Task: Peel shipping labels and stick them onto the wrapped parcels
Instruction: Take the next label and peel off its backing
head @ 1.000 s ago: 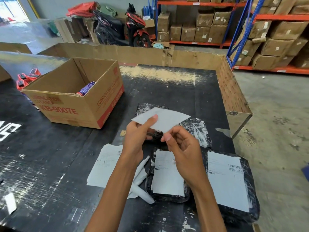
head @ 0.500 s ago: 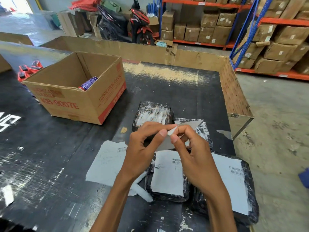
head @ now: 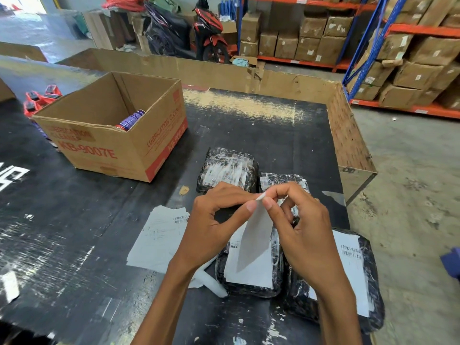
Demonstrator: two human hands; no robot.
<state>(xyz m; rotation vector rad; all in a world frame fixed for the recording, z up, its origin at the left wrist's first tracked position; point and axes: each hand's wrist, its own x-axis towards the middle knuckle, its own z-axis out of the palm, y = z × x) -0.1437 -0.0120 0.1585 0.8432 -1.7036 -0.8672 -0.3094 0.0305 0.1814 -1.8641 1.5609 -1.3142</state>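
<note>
One label (head: 256,235) is pinched at its top corner by both grips, left hand (head: 211,227) and right hand (head: 306,235), and held mid-surface (head: 74,220). Peeling looks barely started. Four parcels are counted: labelled parcels (head: 249,270), two, at 6 o'clock, done. Bare parcels (head: 229,168), two, at 12, seemingly left to do. Spare sheets (head: 159,240) are stacked at 9 o'clock, count unclear.

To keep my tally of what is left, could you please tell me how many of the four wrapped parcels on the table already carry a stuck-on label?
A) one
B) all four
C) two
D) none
C: the near-left parcel and near-right parcel are both labelled, while the far-left parcel and far-right parcel show only shiny wrap.
</note>
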